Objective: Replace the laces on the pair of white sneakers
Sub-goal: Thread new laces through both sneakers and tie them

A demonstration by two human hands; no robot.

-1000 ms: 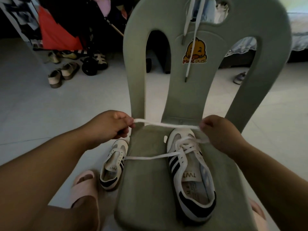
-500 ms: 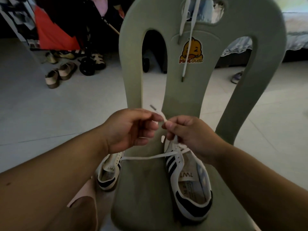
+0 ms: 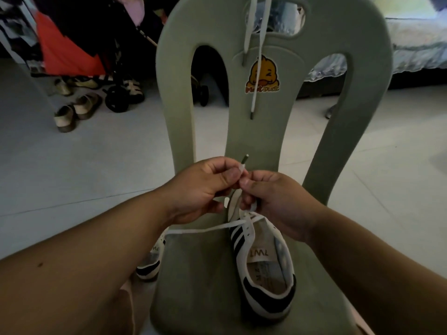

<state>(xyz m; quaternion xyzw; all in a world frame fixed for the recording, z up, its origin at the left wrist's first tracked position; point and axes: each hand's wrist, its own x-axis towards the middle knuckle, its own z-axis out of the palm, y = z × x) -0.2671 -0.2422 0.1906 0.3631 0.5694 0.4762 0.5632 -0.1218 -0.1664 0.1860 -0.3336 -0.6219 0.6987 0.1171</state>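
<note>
One white sneaker (image 3: 263, 262) stands on the chair (image 3: 193, 286) seat, toe toward the chair back, probably so its eyelets face the person. Over the toe, the left hand (image 3: 205, 187) pinches the lace (image 3: 205, 229) just under its dark tip (image 3: 245, 158). The right hand (image 3: 273, 201) grips the same lace beside it, seemingly readying the end for threading. Slack lace trails off the seat's left edge, where it might snag. The second sneaker (image 3: 152, 259) waits on the floor (image 3: 96, 165) at that edge. A spare lace (image 3: 256, 76) hangs on the chair back, clear of the working room.
</note>
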